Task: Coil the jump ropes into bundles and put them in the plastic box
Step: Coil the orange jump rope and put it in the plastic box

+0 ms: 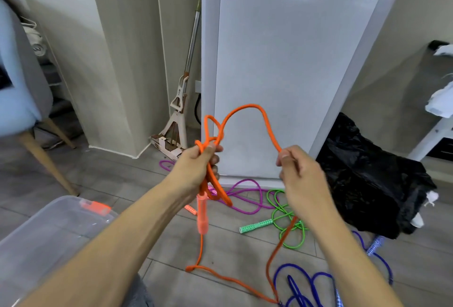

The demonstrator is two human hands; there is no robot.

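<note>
Arching orange jump rope [247,110], half-coiled.

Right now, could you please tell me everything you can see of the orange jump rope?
The orange jump rope is a thick, braided-looking cord with a paler orange handle hanging below the left hand. That hand grips several gathered loops; the right hand pinches the cord, which arcs between them. The remainder drops to the floor and trails near the blue rope. Its second handle is not visible.
</note>
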